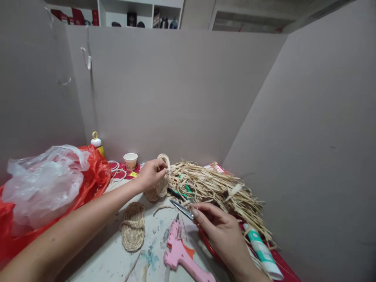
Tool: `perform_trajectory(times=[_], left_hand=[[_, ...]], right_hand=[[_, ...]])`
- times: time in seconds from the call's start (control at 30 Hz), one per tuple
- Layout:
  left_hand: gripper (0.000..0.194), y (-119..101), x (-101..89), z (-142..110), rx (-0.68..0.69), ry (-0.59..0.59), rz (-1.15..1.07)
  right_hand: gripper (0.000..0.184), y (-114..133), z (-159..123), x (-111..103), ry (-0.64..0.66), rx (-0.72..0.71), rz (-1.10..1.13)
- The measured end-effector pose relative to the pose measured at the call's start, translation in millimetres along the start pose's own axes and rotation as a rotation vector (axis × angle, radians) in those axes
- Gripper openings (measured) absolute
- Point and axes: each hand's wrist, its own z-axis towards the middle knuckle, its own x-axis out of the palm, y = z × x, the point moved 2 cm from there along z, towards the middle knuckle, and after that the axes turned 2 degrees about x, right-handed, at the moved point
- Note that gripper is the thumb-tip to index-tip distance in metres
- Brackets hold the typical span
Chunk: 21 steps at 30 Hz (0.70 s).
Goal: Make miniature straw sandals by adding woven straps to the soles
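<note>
My left hand (151, 174) is closed on a small woven straw sandal (161, 184), holding it upright on its edge above the table. My right hand (219, 231) grips a pair of scissors (182, 209), blades pointing left toward that sandal. A second, finished straw sandal (133, 226) lies flat on the table below my left hand. A loose braided straw strand (161, 208) lies between the two sandals.
A pink glue gun (182, 252) lies near the front edge. A pile of straw strips (217, 188) fills the right side, with a white-green tube (261, 250) beside it. Red and clear plastic bags (44, 188) sit at left; a paper cup (130, 160) and yellow bottle (97, 143) stand by the grey partition.
</note>
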Motion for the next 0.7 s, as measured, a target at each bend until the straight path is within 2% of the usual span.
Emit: perform_trajectory(times=[0.07,0.1,0.17,0.27,0.37,0.47,0.7], left_hand=[[0.013,-27,-8.5,-24,0.104,-0.072,-0.036],[0.011,-41,-12.6,-37,0.230,-0.149,-0.067],[0.009,-66,-16.8,-61,0.419,-0.228,-0.121],[0.017,-86,-15.0,-87,0.566,-0.234,-0.180],[0.021,-90,-9.5,-99,0.591,-0.218,-0.192],[0.020,-88,-5.1,-104,0.594,-0.204,-0.160],[0.020,-89,-2.5,-112,0.672,-0.234,-0.029]], right_hand=[[0.019,8,-3,-1,-0.050,0.017,0.074],[0.018,13,-6,-2,-0.073,0.013,0.107],[0.015,22,-13,-1,-0.106,-0.009,0.169],[0.014,30,-23,1,-0.117,-0.078,0.224],[0.016,31,-30,3,-0.103,-0.181,0.173],[0.010,31,-32,3,-0.089,-0.244,0.076],[0.001,29,-35,7,-0.023,-0.220,0.007]])
